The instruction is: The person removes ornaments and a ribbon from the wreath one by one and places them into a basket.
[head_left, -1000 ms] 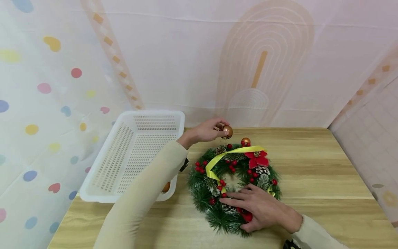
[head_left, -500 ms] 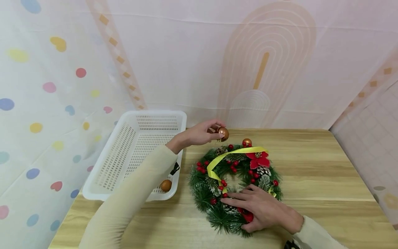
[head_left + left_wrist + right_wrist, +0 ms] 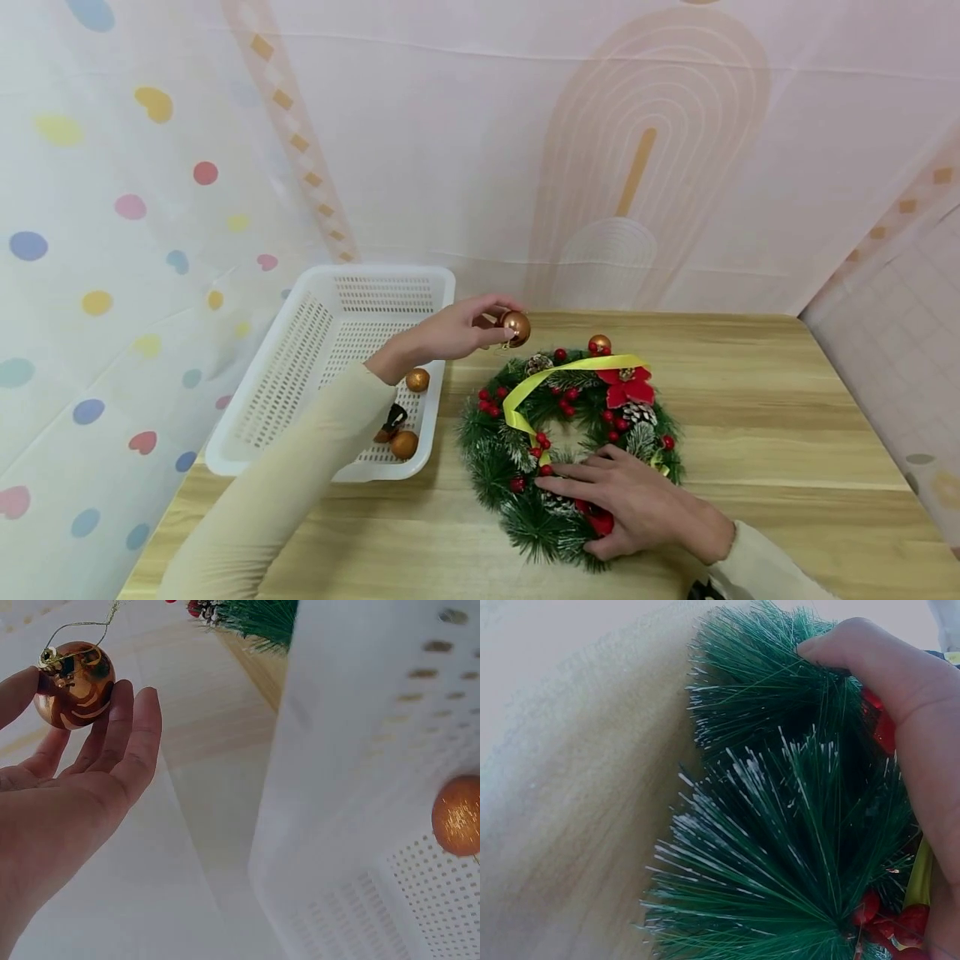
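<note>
Copper bauble (image 3: 517,330), head view: held up above the desk (image 3: 772,400), between white basket (image 3: 442,333) and wreath (image 3: 480,475), the left hand's (image 3: 446,331) fingers clamped on it, probably gently to spare the shell.
Wreath, head view: flat, with the right hand's (image 3: 641,504) fingers spread apart across its near side, likely steadying it.
Bauble, left wrist view: round, glossy, reflective, with gold cord (image 3: 112,610).
Wreath, right wrist view: dense green needles, pale-tipped.

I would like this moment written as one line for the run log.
left hand: holds shiny copper bauble | right hand: rests on wreath | white basket: other baubles inside | yellow ribbon: lies over wreath
</note>
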Available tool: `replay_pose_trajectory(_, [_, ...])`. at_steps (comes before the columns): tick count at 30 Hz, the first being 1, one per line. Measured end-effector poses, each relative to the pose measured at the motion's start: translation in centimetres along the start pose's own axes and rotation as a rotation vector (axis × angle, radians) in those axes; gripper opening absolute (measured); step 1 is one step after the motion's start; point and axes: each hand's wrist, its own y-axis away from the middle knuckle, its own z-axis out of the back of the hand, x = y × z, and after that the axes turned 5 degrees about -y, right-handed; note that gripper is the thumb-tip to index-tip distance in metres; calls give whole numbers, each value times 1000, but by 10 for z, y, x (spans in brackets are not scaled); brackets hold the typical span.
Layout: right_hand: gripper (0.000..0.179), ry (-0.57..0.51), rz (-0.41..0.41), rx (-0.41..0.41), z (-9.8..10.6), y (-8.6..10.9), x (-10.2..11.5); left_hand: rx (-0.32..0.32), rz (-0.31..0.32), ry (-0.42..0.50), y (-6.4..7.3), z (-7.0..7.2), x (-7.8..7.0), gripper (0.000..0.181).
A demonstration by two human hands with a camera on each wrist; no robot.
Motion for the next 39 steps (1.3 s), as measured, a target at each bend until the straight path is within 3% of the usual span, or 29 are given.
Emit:
replay_pose_trajectory(19, [95,20,-1,1,1,2,-2,-67,-3,-20,43,31,13,41])
replay_pose_trajectory(39, [94,15,-21,-2,0,3,1,-166,81,-4,87,58,39,42])
